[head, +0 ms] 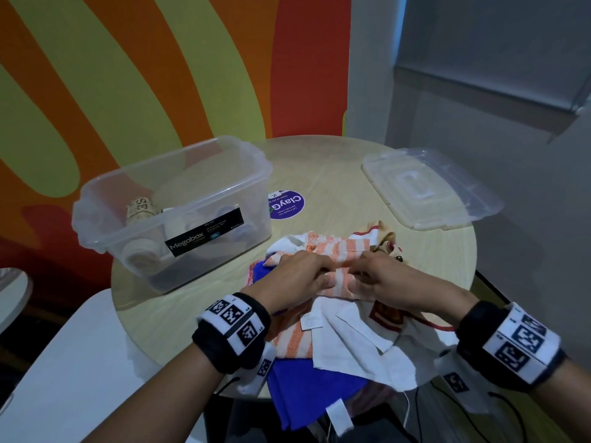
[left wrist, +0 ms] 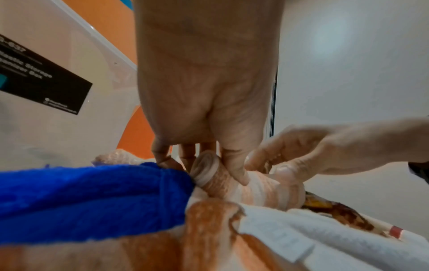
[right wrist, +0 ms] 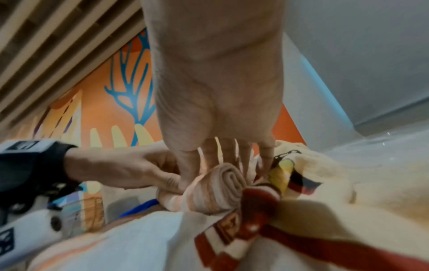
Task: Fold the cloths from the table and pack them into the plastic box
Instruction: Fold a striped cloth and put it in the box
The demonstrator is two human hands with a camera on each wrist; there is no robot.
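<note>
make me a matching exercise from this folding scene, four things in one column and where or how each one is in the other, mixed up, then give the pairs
Things:
1. orange and white striped cloth
2. clear plastic lid
3. bright blue towel
4. clear plastic storage box

Places or states:
A. draped over the near table edge
B. open on the left of the table, rolled cloths inside
C. being rolled up, gripped by the left hand and the right hand
D. lying flat at the far right of the round wooden table

Pairs: 1-C, 2-D, 3-A, 4-B
</note>
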